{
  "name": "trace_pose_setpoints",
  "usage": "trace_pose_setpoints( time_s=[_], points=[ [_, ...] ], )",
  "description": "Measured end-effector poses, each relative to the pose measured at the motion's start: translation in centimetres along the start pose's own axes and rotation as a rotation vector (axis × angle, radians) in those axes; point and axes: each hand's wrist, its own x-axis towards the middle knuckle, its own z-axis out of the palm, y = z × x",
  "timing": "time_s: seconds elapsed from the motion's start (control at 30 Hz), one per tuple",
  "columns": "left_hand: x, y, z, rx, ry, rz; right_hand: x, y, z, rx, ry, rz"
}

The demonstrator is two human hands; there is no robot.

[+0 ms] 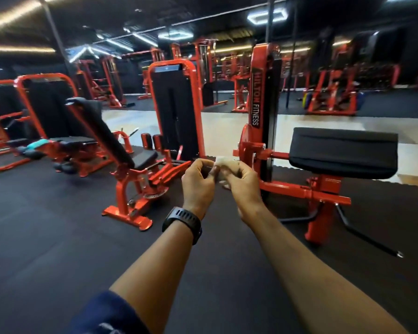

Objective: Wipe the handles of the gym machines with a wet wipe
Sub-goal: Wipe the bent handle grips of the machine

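At arm's length ahead, over the black rubber floor [58,237], the two hands meet. The left hand [198,184], a black sports watch [182,219] on its wrist, and the right hand [245,186] each pinch the small crumpled white wet wipe [221,165] with curled fingers, probably spreading it. Farther off, low to the right and nearer the right hand, lies a black bar handle with a metal tip [369,238], slanting out from the orange-framed machine with a black pad [323,189].
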Motion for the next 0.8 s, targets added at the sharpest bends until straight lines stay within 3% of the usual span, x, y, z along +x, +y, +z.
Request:
trace_pose_setpoints(
  time_s=[0.33,0.67,0.8],
  points=[
    [12.8,-7.8,6.5,0.010,-0.041,-0.084,16.0,6.8,1.2,-0.194,0.128,0.016],
    [24.2,-19.4,4.4,0.027,-0.006,-0.163,26.7,15.7,9.9,-0.178,0.058,0.077],
    [29.6,-24.4,3.7,0.048,-0.076,-0.161,31.5,19.1,13.6,-0.166,0.070,0.077]
  ],
)
